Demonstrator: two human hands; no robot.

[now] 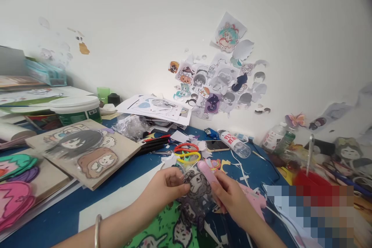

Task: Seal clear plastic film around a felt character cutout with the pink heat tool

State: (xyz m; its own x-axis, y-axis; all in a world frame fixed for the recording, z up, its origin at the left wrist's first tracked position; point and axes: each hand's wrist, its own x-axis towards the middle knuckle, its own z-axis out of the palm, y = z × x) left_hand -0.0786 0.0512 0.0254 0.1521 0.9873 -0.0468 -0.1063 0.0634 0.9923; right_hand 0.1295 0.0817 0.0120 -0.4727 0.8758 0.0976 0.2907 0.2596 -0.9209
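My left hand [171,188], a silver bangle on its wrist, pinches the edge of a grey cartoon cutout [199,184] that appears covered in clear film. My right hand [229,192] grips a pink rounded stick-like tool [207,172] against the cutout's upper right side; its exact kind is unclear. Below the hands, further grey cartoon cutouts [183,232] lie over a green printed sheet [162,223]. Scissors with red and yellow handles [187,154] rest just beyond my fingers. A pink device with a cord [255,199] sits beside my right wrist, partly hidden.
Boards with cutouts [99,166] and a white-lidded tub [75,110] stand at left. Behind are stacked papers [154,108], black pens [154,144], a phone [217,146] and a plastic bottle [235,143]. At right are a red container [308,182] and paper scraps.
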